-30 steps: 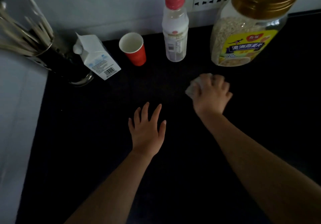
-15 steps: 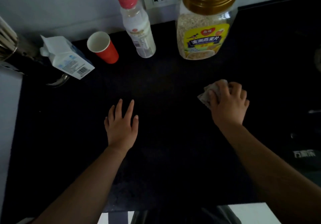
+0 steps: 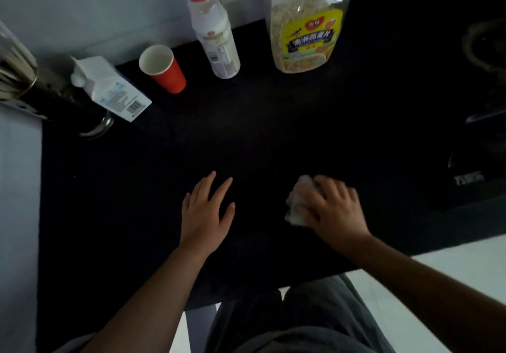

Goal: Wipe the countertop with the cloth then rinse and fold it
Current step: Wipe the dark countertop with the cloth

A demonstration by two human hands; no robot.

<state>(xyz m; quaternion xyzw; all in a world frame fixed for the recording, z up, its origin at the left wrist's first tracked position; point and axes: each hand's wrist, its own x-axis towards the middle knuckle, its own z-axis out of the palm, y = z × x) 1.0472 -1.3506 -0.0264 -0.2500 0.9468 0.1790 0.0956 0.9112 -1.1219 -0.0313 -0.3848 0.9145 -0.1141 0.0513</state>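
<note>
A small pale cloth [image 3: 297, 206], bunched up, lies on the black countertop [image 3: 260, 133] near its front edge. My right hand [image 3: 332, 211] presses down on the cloth and covers most of it; only its left part shows, blurred. Flat on the countertop to the left of it rests my left hand [image 3: 206, 213], fingers spread, holding nothing.
Along the back wall stand a white milk carton [image 3: 109, 87], a red paper cup [image 3: 163, 69], a clear bottle with a red cap [image 3: 212, 26] and a big oat jar with a gold lid [image 3: 306, 21]. A metal utensil holder [image 3: 41, 89] is far left, a stove [image 3: 484, 84] right.
My right hand has dragged the cloth from near the oat jar toward the front edge of the countertop. The left hand stays flat on the counter.
</note>
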